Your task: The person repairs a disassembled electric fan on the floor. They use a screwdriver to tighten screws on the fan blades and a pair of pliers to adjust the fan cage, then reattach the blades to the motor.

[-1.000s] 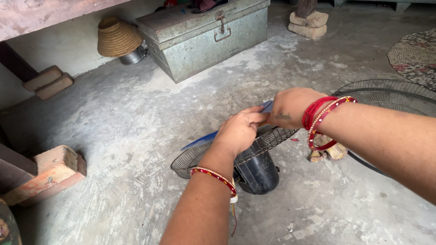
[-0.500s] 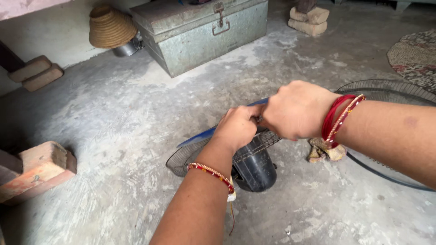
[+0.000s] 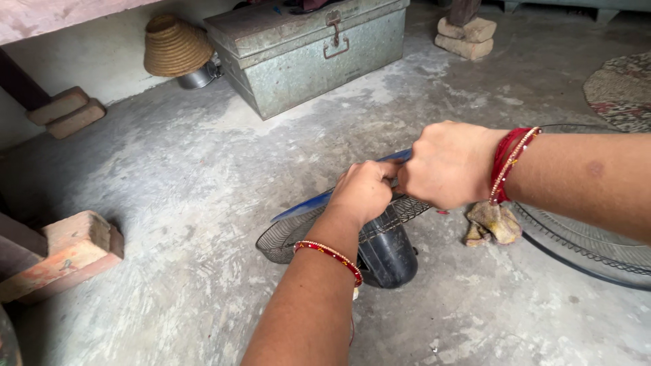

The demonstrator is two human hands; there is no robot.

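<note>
Left hand (image 3: 366, 190) and right hand (image 3: 447, 166) knuckles-up, grip apparently closed, over blue fan blade (image 3: 305, 203)

A dismantled fan lies on the concrete floor (image 3: 169, 169), in front of the grey metal trunk (image 3: 305, 54). Its black motor housing (image 3: 388, 252) lies tipped on its side, the black wire rear grille (image 3: 285, 238) fixed to the end facing the trunk. A blue blade (image 3: 308, 203) juts from the grille's trunk-side face.

Both forearms are bare, no sleeves. The left hand (image 3: 366, 191) wears one thin red beaded bangle with gold flecks at the wrist. The right hand (image 3: 449, 165) wears stacked red bangles, one bead-edged.
</note>
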